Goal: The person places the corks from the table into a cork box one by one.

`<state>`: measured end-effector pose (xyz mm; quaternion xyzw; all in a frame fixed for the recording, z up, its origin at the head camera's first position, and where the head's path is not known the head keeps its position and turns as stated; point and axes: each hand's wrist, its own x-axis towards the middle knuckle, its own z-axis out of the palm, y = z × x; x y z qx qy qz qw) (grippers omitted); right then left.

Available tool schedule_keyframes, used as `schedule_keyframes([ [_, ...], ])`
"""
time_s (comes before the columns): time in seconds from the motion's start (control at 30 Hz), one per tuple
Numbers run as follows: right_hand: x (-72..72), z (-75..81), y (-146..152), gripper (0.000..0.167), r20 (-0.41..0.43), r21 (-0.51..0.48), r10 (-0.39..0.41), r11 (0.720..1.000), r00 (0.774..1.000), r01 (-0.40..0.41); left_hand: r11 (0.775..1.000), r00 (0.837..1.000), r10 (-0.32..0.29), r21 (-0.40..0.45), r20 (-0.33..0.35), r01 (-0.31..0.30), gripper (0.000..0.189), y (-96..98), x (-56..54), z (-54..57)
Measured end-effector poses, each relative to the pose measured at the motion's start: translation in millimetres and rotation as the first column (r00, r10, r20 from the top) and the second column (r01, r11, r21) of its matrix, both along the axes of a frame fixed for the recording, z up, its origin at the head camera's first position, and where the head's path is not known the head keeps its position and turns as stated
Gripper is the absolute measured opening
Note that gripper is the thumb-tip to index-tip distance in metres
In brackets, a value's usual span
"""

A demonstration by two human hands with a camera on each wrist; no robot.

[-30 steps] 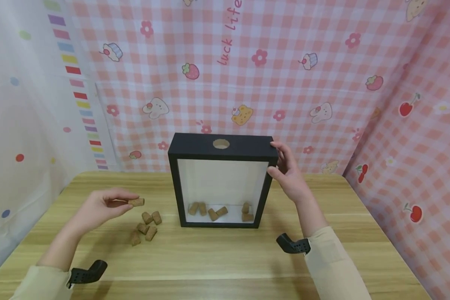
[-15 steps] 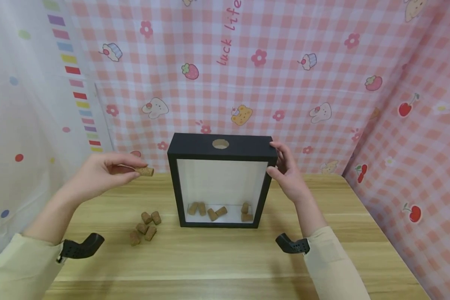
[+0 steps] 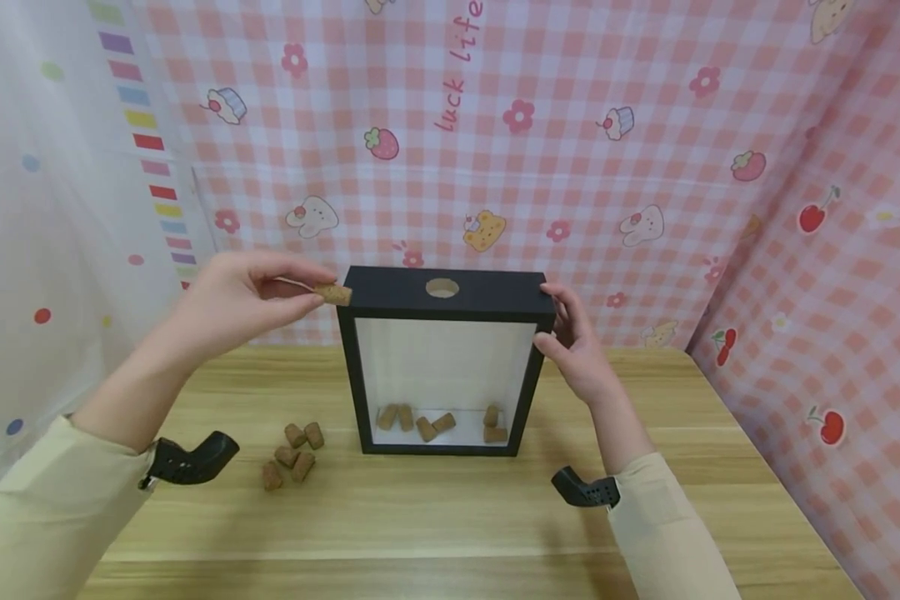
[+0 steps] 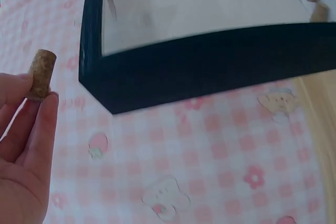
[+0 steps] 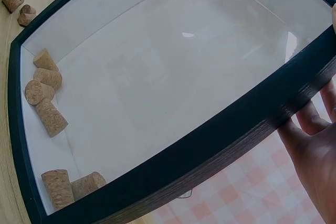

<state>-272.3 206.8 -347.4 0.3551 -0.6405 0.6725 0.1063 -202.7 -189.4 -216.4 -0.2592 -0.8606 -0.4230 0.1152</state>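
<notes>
My left hand (image 3: 251,292) pinches a cork (image 3: 335,293) between thumb and fingertips, close to the upper left corner of a black box frame (image 3: 390,287). In the left wrist view the same cork (image 4: 43,72) stands nearly upright in the fingers, apart from the black edge. A round hole (image 3: 442,287) opens in the frame's top. Behind its clear front, several corks (image 3: 427,428) lie along the bottom. My right hand (image 3: 581,346) grips the frame's upper right side, thumb on the front edge and fingers behind; the right wrist view shows fingers (image 5: 310,121) against that side.
Several loose corks (image 3: 287,456) lie on the wooden table (image 3: 420,525) to the left of the frame. A pink checked cloth (image 3: 570,167) hangs behind and at the right, and a pale dotted cloth (image 3: 67,250) at the left.
My left hand has lifted the cork from near the loose corks, moving up and right to the frame's upper left corner. My right hand and the frame have stayed put.
</notes>
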Motion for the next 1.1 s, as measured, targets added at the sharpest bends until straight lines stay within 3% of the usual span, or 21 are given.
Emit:
schedule_keyframes([
  [0.23,0.1,0.4,0,0.055,0.002,-0.001,0.000,1.000,1.000,0.000,0.996,0.995,-0.085,-0.026,-0.055,0.084,0.024,35.6,-9.3,12.8],
  [0.4,-0.4,-0.4,0,0.054,0.003,-0.004,0.008,1.000,1.000,-0.008,0.994,0.993,-0.097,-0.055,-0.066,0.094,0.025,58.9,-18.7,15.7],
  [0.7,0.9,-0.9,2,0.054,0.017,0.009,-0.018,1.000,1.000,0.018,0.993,0.997,-0.040,-0.113,-0.072,0.032,0.025,91.5,-33.5,13.7],
  [1.1,-0.3,-0.9,0,0.052,-0.004,0.000,-0.002,1.000,1.000,0.002,0.989,1.000,-0.011,-0.149,-0.022,0.008,0.027,108.7,-44.2,8.2],
])
